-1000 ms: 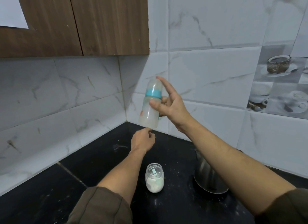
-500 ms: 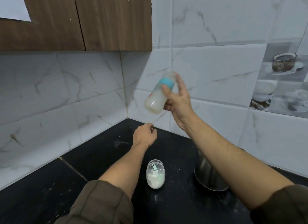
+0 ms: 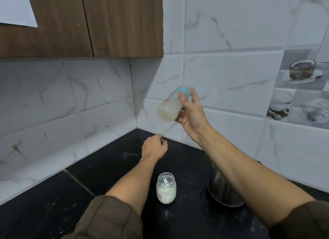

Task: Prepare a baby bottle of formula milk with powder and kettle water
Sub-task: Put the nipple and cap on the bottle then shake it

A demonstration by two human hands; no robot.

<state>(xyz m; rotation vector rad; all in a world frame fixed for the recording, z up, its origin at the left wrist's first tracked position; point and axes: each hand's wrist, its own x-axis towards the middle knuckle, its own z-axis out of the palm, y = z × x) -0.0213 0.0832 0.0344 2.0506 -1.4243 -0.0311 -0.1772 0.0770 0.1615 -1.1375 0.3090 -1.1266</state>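
The left hand [image 3: 154,148], low and left of the grip, shows only its back; its fingers are loosely curled and nothing is seen in them. Motion blur smears the baby bottle's [image 3: 169,110] teal collar [image 3: 183,91], and its top end cannot be made out. The steel kettle [image 3: 222,190], down and right of the grip, is half hidden behind the right forearm, which covers its upper part.

A wooden cabinet [image 3: 106,21] hangs up and left of the grip over white marble-look tiles [image 3: 231,43]; tiles printed with cups [image 3: 302,89] lie far right. Below, a speckled black counter [image 3: 106,171] fills the corner, and on it, well beneath the grip, stands a clear jar of white powder [image 3: 166,190] with a small scoop [image 3: 165,181] at its top.

The right hand [image 3: 191,112] grips the bottle in mid-air, thumb and fingers wrapped round its body. The bottle is tilted, base down-left and collar up-right, with cloudy, cream-white liquid inside.
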